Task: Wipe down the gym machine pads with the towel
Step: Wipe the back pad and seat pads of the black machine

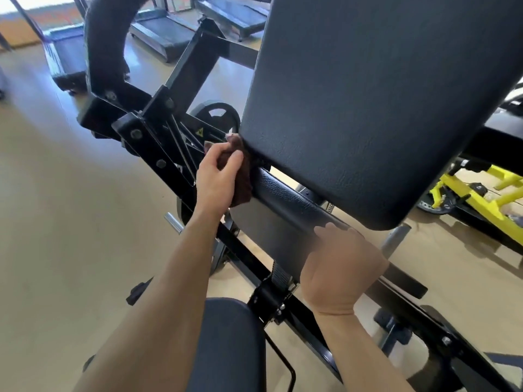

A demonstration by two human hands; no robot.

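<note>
A large black back pad fills the upper right of the head view. Below it sits a smaller black seat pad. My left hand grips a dark brown towel and presses it against the left end of the seat pad, just under the back pad's lower left corner. My right hand rests on the near right part of the seat pad with its fingers curled over the edge; it carries nothing.
The machine's black steel frame and a weight plate stand to the left of the pads. Treadmills line the back. A yellow machine stands at the right. My knee is at the bottom.
</note>
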